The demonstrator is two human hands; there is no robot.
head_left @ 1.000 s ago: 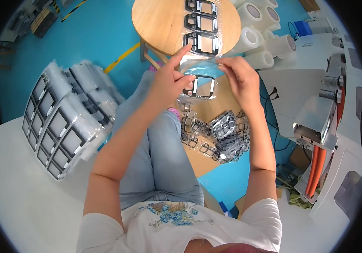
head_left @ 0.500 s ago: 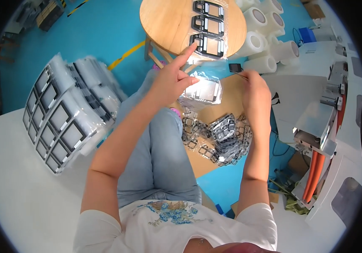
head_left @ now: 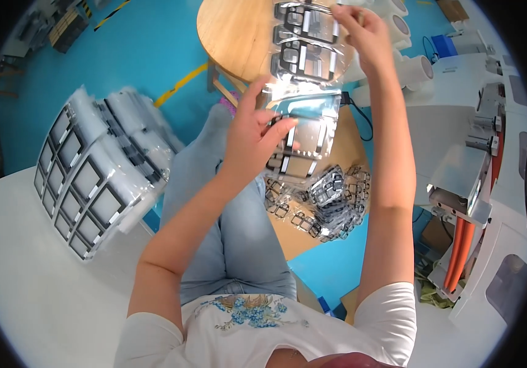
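My left hand (head_left: 256,136) grips a clear plastic bag (head_left: 305,116) with a black square frame inside, held above my lap. My right hand (head_left: 361,34) is raised over the round wooden table (head_left: 233,30) and pinches the top of a strip of bagged black frames (head_left: 303,40) that lies along the table. Below the hands, a pile of loose bagged frames (head_left: 328,199) rests on a brown board.
A stack of bagged frame sheets (head_left: 92,172) lies at my left on a white surface (head_left: 24,288). White tape rolls (head_left: 414,67) stand beyond the table. A white machine with orange hoses (head_left: 466,202) is at the right. The floor is blue.
My right hand has risen from beside the left hand to the strip on the round table. The left hand keeps the clear bag, now lifted and closer.
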